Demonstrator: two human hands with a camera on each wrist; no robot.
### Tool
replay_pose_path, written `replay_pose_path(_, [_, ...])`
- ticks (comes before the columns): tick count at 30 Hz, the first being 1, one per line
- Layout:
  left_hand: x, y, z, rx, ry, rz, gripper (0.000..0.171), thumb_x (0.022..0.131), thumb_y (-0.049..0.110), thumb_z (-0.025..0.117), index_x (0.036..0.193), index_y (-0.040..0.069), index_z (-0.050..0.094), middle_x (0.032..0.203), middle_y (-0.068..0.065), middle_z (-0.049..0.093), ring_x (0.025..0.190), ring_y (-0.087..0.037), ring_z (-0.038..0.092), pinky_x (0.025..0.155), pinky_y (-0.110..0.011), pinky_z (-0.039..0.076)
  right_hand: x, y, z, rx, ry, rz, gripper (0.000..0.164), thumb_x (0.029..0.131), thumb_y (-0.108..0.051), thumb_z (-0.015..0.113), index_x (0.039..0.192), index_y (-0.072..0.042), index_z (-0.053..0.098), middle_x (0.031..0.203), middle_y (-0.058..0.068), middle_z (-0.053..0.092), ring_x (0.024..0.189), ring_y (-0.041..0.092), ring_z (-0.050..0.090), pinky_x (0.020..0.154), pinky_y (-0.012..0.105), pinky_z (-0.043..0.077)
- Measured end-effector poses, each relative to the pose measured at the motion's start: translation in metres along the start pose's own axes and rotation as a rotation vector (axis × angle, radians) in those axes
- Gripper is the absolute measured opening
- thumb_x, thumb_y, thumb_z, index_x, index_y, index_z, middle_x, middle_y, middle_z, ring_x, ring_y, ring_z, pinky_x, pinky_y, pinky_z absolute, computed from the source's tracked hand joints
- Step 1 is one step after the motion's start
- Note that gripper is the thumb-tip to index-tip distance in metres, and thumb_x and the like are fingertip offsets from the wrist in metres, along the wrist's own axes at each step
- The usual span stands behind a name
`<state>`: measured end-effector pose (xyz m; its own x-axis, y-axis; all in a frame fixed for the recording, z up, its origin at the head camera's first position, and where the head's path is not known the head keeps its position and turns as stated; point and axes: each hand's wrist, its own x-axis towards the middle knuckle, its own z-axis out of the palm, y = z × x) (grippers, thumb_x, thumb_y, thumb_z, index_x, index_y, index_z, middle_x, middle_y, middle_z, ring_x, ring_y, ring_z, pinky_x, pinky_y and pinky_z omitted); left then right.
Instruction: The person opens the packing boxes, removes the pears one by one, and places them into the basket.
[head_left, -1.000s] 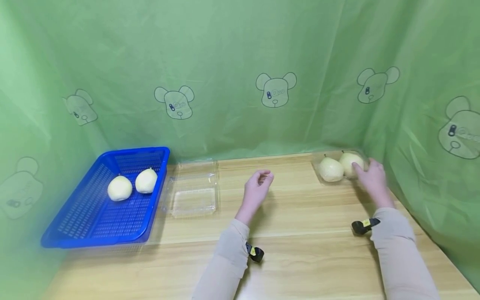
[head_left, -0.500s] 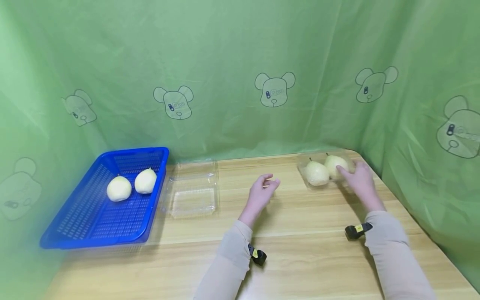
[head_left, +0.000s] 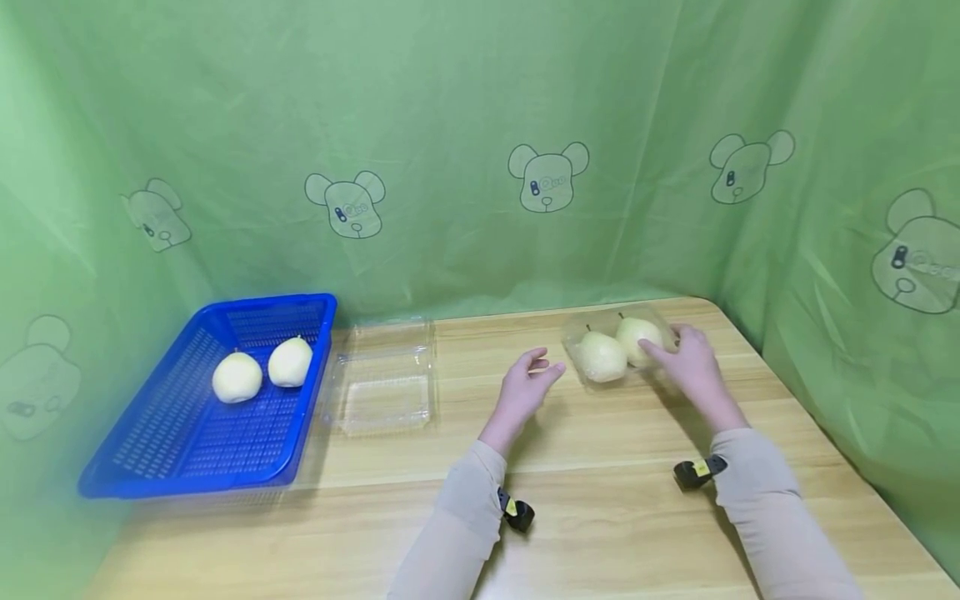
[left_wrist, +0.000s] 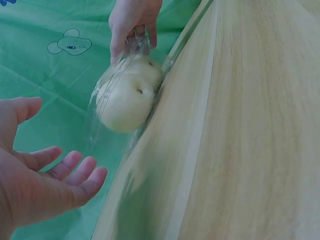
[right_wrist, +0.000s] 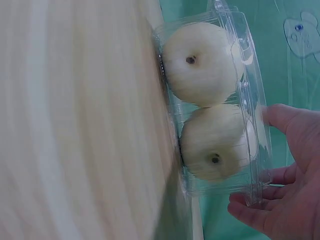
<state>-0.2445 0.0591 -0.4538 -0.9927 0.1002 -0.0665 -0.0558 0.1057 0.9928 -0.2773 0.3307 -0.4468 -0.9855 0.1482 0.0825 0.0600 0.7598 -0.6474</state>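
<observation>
At the right of the head view, my right hand [head_left: 692, 364] grips the end of a clear plastic clamshell box [right_wrist: 254, 75]. The thumb lies over the top, with fingers curled at the end wall. Inside sit two pale yellow pears [head_left: 602, 357], side by side, and the lid lies over them in the right wrist view. Just left of the box, my left hand [head_left: 522, 387] holds nothing. Its fingers are loosely bent toward the box, and in the left wrist view the fingertips [left_wrist: 90, 165] stand apart from it.
At the left stands a blue perforated plastic basket [head_left: 288, 450] holding two more pears [head_left: 237, 377]. Beside it lies another clear clamshell box [head_left: 386, 400], opened out on the wooden table [head_left: 600, 533]. A green curtain [head_left: 450, 100] hangs behind and at both sides.
The right hand has moved the box of pears leftward and slightly nearer across the table. My left hand has shifted a little right, its fingers spreading more apart.
</observation>
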Motion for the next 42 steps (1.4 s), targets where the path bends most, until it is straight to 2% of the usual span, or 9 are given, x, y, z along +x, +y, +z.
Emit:
replay_pose_path(8, [0.0,-0.001,0.0,-0.015,-0.042,0.034,0.063,0.089,0.032,0.069,0.142,0.006,0.047,0.138,-0.018,0.055,0.122,-0.028,0.059,0.099,-0.039,0.053,-0.009,-0.014,0.011,-0.033,-0.011,-0.04,0.094,0.09,-0.06,0.056,0.14,0.016,0.031,0.138,0.042,0.036,0.124,0.057,0.039,0.104,0.069,0.035])
replay_pose_path(16, [0.0,-0.002,-0.001,-0.043,-0.054,0.028,0.066,0.089,0.03,0.069,0.144,0.005,0.045,0.14,-0.017,0.054,0.123,-0.027,0.059,0.102,-0.04,0.051,-0.017,-0.026,0.018,-0.03,-0.024,-0.057,0.09,0.09,-0.058,0.057,0.137,0.016,0.035,0.13,0.038,0.042,0.115,0.054,0.046,0.098,0.067,0.041])
replay_pose_path(26, [0.003,-0.004,-0.011,-0.022,0.017,0.026,0.064,0.088,0.029,0.07,0.142,0.004,0.046,0.14,-0.019,0.053,0.12,-0.028,0.06,0.099,-0.039,0.053,-0.024,-0.04,0.03,-0.043,-0.018,-0.08,0.085,0.091,-0.056,0.056,0.132,0.017,0.038,0.128,0.038,0.041,0.11,0.052,0.049,0.097,0.064,0.044])
replay_pose_path(33, [0.005,-0.002,-0.025,0.009,0.072,-0.004,0.063,0.089,0.028,0.068,0.143,0.005,0.045,0.144,-0.017,0.05,0.124,-0.031,0.058,0.103,-0.042,0.05,-0.028,-0.054,0.04,-0.052,-0.043,-0.107,0.082,0.092,-0.053,0.057,0.132,0.017,0.038,0.127,0.038,0.042,0.109,0.051,0.051,0.096,0.063,0.046])
replay_pose_path(42, [0.011,-0.005,-0.045,0.019,0.148,-0.009,0.062,0.087,0.028,0.07,0.141,0.007,0.048,0.143,-0.016,0.052,0.124,-0.032,0.056,0.102,-0.042,0.05,-0.031,-0.068,0.057,-0.068,-0.063,-0.138,0.081,0.092,-0.052,0.058,0.13,0.017,0.039,0.125,0.036,0.044,0.106,0.05,0.054,0.093,0.061,0.05])
